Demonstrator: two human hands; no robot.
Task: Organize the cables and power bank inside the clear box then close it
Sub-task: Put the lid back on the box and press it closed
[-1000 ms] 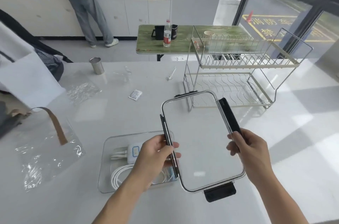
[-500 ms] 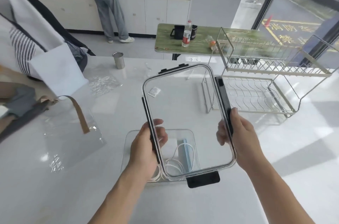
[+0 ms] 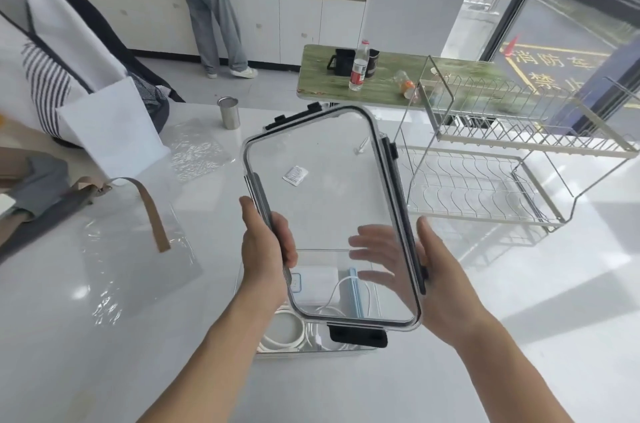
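I hold the clear lid (image 3: 322, 214) with black latches tilted above the clear box (image 3: 273, 351) on the white table. My left hand (image 3: 265, 249) grips the lid's left edge. My right hand (image 3: 433, 270) grips its right edge, fingers showing through the plastic from behind. Inside the box, seen partly through the lid, lie a white power bank (image 3: 317, 284), a blue flat item (image 3: 353, 287) and coiled white cables (image 3: 287, 332).
A two-tier wire dish rack (image 3: 502, 173) stands to the right. A steel cup (image 3: 228, 112), crumpled plastic wrap (image 3: 197, 150), a small packet (image 3: 295, 175) and a clear bag with a brown strap (image 3: 138, 235) lie on the table. One person sits at left, another stands at the far counter.
The lid has moved left from beside the box to over it and tilted up more steeply. My right fingers now spread behind it. The view has shifted left.
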